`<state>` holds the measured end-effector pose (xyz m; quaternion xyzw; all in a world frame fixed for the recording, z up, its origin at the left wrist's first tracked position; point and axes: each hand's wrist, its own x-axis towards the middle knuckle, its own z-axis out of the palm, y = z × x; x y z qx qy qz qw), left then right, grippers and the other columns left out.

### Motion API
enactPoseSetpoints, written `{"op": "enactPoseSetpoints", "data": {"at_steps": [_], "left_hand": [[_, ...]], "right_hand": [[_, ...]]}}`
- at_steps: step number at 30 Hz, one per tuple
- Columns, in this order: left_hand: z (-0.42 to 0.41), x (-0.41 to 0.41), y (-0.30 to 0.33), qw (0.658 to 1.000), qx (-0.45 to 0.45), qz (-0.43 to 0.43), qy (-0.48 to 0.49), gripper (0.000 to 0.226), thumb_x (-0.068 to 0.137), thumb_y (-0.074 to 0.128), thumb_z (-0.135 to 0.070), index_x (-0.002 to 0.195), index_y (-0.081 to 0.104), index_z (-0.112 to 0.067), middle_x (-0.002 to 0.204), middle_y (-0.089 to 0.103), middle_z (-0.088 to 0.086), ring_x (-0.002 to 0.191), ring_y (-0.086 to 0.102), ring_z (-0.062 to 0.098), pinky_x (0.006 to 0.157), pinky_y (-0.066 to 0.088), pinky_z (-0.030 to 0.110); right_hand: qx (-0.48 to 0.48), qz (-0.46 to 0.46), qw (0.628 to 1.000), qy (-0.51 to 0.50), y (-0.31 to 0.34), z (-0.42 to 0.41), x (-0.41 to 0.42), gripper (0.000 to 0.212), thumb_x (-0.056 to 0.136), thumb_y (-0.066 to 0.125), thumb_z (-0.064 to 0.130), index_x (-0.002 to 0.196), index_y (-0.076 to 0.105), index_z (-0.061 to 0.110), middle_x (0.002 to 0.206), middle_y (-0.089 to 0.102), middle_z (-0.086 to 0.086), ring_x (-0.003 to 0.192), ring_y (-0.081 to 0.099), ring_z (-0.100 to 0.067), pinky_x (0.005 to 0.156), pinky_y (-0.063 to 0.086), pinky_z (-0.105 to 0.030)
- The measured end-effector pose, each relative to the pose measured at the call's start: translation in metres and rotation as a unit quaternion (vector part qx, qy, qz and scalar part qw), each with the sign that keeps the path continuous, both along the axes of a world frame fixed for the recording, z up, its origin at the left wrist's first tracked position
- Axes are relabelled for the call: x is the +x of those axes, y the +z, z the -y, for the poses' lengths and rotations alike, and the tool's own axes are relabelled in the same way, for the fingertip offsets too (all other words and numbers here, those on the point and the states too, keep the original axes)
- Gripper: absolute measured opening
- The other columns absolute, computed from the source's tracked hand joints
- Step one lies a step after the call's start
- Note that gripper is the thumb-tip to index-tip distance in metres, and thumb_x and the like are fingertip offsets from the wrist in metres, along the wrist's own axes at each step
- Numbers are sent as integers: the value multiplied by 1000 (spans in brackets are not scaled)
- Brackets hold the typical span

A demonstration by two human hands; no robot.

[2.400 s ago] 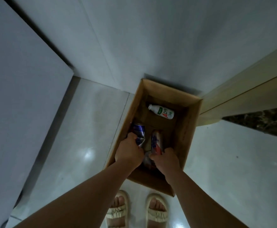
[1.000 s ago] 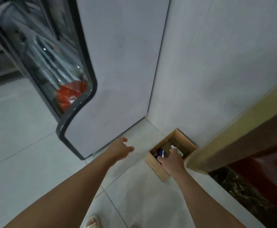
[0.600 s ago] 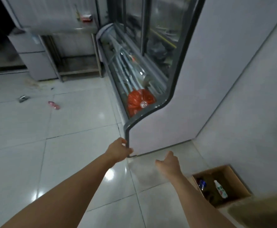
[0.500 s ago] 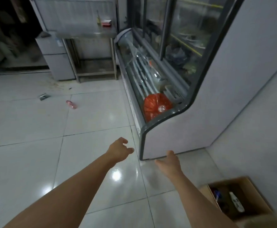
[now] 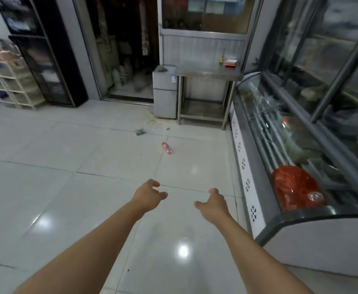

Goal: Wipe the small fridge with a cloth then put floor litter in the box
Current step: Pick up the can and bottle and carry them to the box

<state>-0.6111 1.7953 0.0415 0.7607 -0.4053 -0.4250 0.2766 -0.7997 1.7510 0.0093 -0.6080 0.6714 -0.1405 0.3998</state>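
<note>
Well ahead of both empty, loosely spread hands, left hand [image 5: 147, 197] and right hand [image 5: 214, 204], lies a pink bottle [image 5: 167, 148].

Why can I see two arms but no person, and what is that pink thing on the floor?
The camera sits on the person's head and looks forward and down, so you see only their own arms. The left hand and the right hand reach out in front with loose fingers and hold nothing. The pink thing is a small bottle lying on the tiled floor. Farther off lies a small dark scrap of litter. Behind it stands the small fridge, beside a metal table. On the right is a long glass display case.
</note>
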Motion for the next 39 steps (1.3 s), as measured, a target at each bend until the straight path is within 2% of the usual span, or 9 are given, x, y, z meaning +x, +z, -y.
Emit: {"op": "enactPoseSetpoints", "data": {"at_steps": [8, 14, 19, 23, 26, 27, 30, 34, 39], "left_hand": [[58, 110, 3, 997, -12, 16, 78, 44, 86, 63, -27, 126, 47, -15, 97, 60, -1, 98, 54, 19, 83, 41, 29], [151, 170, 4, 994, -10, 30, 109, 45, 85, 63, -28, 126, 47, -15, 103, 61, 2, 99, 55, 20, 86, 44, 30], [230, 211, 11, 991, -21, 22, 127, 44, 85, 63, -27, 124, 48, -16, 101, 63, 2, 90, 55, 18, 81, 44, 29], [287, 246, 7, 991, -19, 7, 133, 44, 85, 64, -27, 124, 48, -16, 99, 64, 1, 83, 56, 15, 76, 43, 27], [334, 281, 0, 991, -16, -1, 133, 44, 85, 64, -27, 124, 48, -16, 101, 63, 1, 88, 56, 16, 76, 43, 27], [350, 293, -4, 991, -16, -3, 131, 43, 85, 63, -28, 124, 48, -17, 102, 63, 1, 88, 57, 16, 76, 43, 27], [404, 335, -15, 992, -14, -13, 124, 43, 85, 63, -28, 124, 47, -16, 103, 63, 2, 86, 56, 17, 76, 43, 27], [487, 393, -28, 995, 5, -22, 94, 45, 85, 64, -29, 125, 47, -16, 107, 64, 3, 94, 57, 19, 80, 44, 28], [586, 444, -29, 998, 23, -12, 56, 44, 85, 64, -29, 124, 48, -17, 104, 64, 3, 95, 57, 19, 82, 45, 30]], "right_hand": [[-10, -4, 997, 72, 0, 89, 110, 71, 86, 62, 31, 143, 24, 11, 140, 36, -12, 119, 49, -27, 80, 39, -26], [-9, 6, 996, 93, -2, 200, 175, 70, 85, 62, 31, 141, 27, 10, 136, 39, -13, 114, 53, -28, 82, 44, -30], [-14, -2, 993, 119, 7, 286, 223, 68, 85, 62, 30, 138, 28, 6, 134, 40, -15, 117, 49, -30, 84, 43, -32], [-13, -14, 991, 133, 8, 349, 263, 66, 85, 62, 32, 136, 30, 7, 130, 43, -14, 111, 51, -29, 79, 43, -31], [-11, -23, 991, 134, 3, 398, 297, 74, 84, 62, 33, 142, 24, 7, 136, 40, -15, 116, 50, -29, 87, 45, -34], [-14, -24, 991, 134, 0, 415, 309, 74, 84, 62, 32, 142, 24, 7, 138, 39, -15, 117, 50, -29, 87, 45, -34], [-15, -8, 993, 117, -8, 466, 348, 73, 83, 63, 29, 142, 25, 12, 137, 40, -14, 105, 52, -25, 72, 41, -27], [1, 7, 997, 83, -17, 534, 399, 75, 82, 65, 29, 144, 24, 15, 135, 41, -13, 111, 51, -25, 74, 39, -25], [15, -13, 999, 41, -21, 611, 440, 69, 83, 65, 35, 137, 31, 11, 129, 43, -12, 89, 45, -20, 71, 39, -26]]}}
